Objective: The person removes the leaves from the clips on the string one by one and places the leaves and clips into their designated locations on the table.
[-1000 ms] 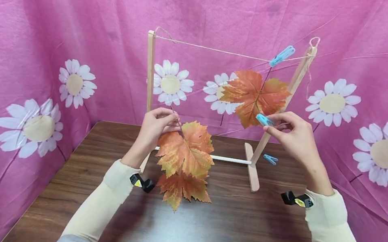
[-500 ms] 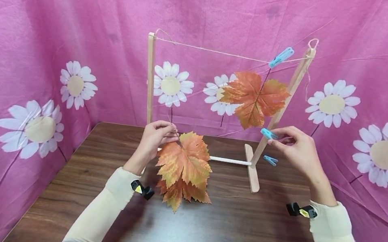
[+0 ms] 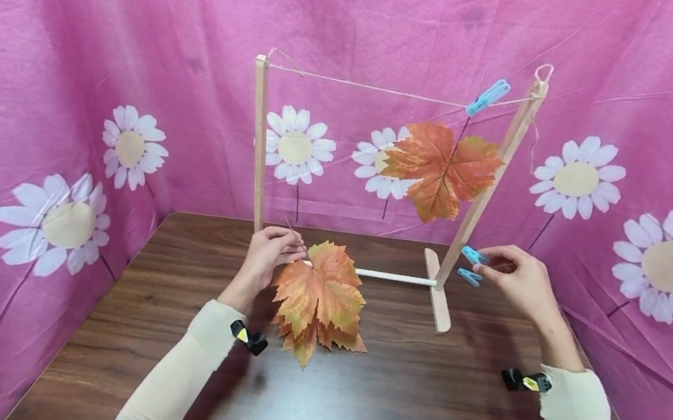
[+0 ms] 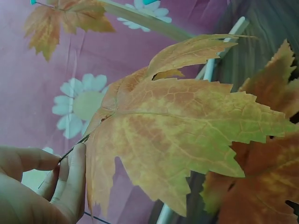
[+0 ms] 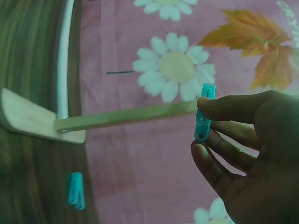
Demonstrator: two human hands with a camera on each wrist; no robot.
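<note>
Right hand [image 3: 519,280], pinching a clothespin [image 3: 471,255], has lowered below the hanging leaf [image 3: 444,171]; left hand [image 3: 269,256] (also lower) pinches another leaf [image 3: 322,282], unclipped.

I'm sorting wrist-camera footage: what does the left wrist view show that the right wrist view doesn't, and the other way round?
Only left wrist: the left hand pinching the stem of a yellow-orange leaf, with a redder leaf behind it.
Only right wrist: the right hand pinching a blue clothespin. Turquoise bits at the left view's top edge are too cropped to identify.
Both: the hanging leaf, white rod, table and pink daisy-print cloth.
</note>
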